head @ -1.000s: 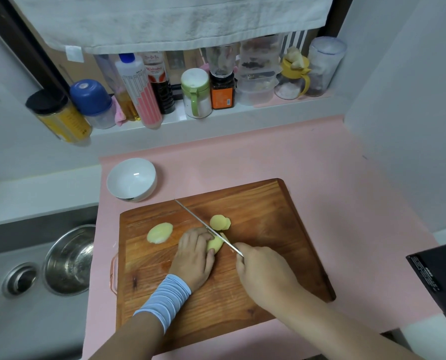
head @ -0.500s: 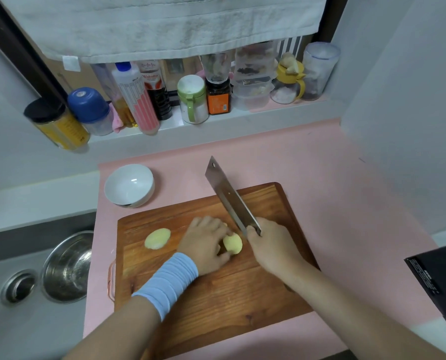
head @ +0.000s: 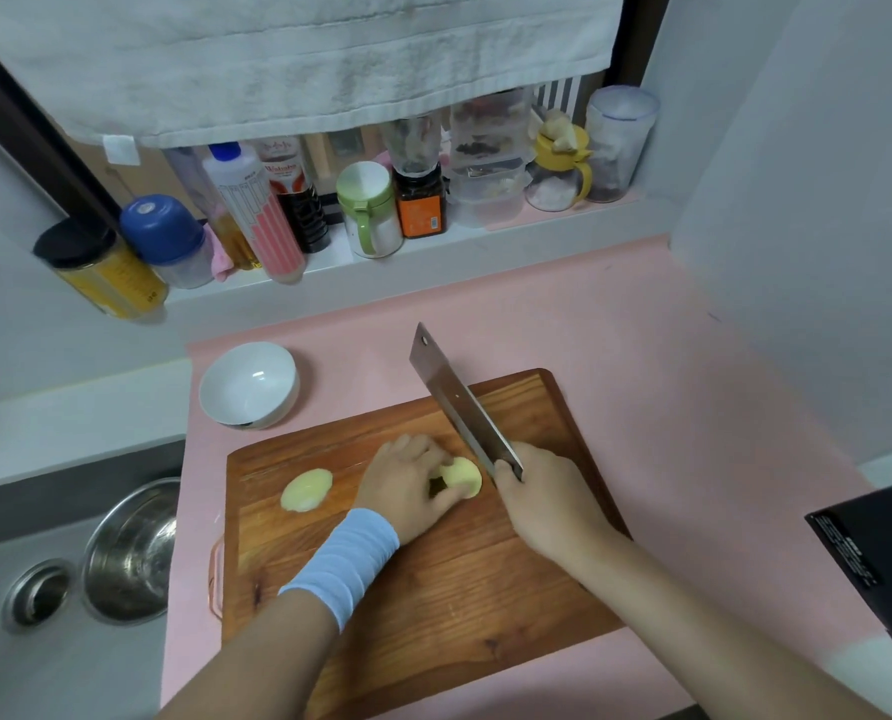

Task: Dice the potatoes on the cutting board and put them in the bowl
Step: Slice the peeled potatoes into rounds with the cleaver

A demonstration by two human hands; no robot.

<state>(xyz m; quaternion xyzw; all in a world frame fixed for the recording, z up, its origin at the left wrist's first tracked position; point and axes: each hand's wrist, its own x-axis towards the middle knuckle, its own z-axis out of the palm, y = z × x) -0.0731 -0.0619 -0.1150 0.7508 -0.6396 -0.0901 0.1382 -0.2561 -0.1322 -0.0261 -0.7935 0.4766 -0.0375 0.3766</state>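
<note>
Gripping one cleaver (head: pixel 454 402), one of two potato pieces (head: pixel 463 475) (head: pixel 306 490).

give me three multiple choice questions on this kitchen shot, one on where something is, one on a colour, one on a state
1. Where does the white bowl stand?
A. on the pink mat, off the far left corner of the cutting board
B. on the board
C. in the sink

2. What colour is the wristband on the left wrist?
A. red
B. black
C. light blue

3. How is the cleaver?
A. lying flat on the board
B. gripped by the right hand, blade raised
C. standing in the bowl

Answers:
1 A, the bowl sits on the mat, clear of the board.
2 C, the band is pale blue.
3 B, fingers wrap the handle and the blade tilts upward.
</note>
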